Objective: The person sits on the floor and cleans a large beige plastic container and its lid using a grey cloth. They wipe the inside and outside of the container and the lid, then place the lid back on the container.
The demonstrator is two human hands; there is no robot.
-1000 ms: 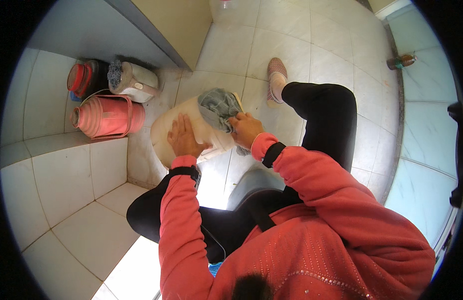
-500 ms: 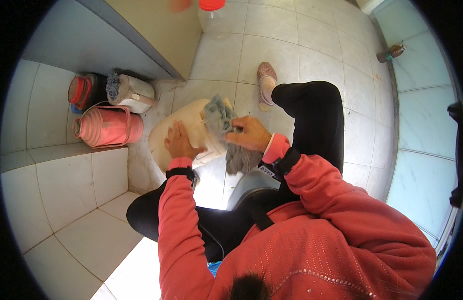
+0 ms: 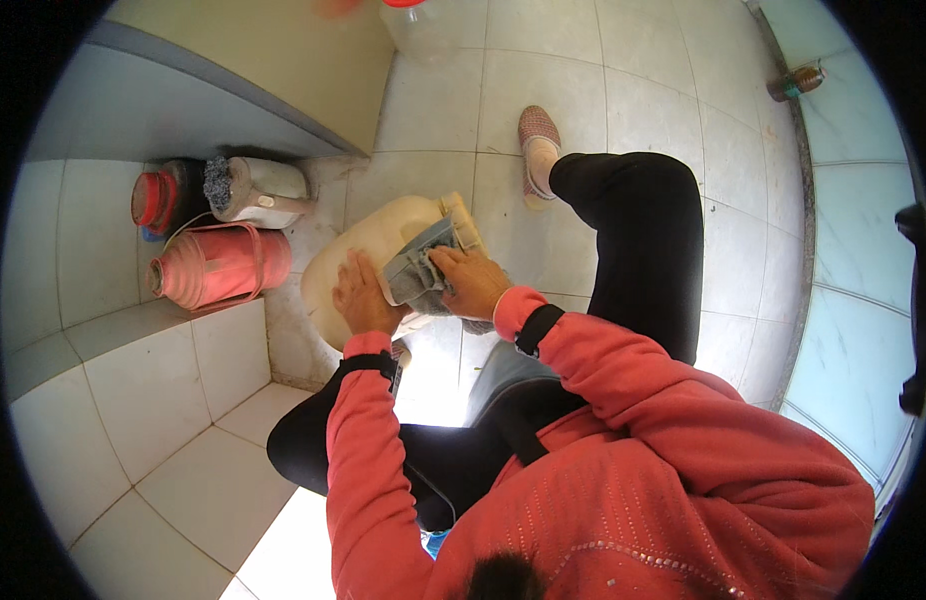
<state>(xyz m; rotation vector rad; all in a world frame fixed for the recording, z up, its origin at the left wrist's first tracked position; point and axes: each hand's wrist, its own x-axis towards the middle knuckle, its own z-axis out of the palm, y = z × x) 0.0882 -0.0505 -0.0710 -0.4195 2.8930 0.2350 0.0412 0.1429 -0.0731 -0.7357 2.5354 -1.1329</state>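
Observation:
A large cream plastic container (image 3: 383, 225) lies tilted on the floor in front of my knees, its ridged rim end toward the right. My left hand (image 3: 363, 297) rests on its body with fingers stretched out. In my right hand (image 3: 473, 284) is a damp-looking grey cloth (image 3: 415, 276), bunched under the fingers and spread against the container beside the rim. Part of the cloth hangs below the right hand. The container's underside is hidden.
To the left, a red thermos flask (image 3: 218, 265), a whitish canister (image 3: 266, 190) with a grey scouring pad (image 3: 217, 183), and a dark red-lidded jar (image 3: 155, 198) lie by the tiled wall. A clear red-lidded jar (image 3: 423, 30) stands ahead. A small bottle (image 3: 796, 83) is at far right.
My right hand has moved slightly left and down. The cloth, loosely bunched at the rim before, now lies flatter against the container. More of the rim shows. My left hand stays on the body.

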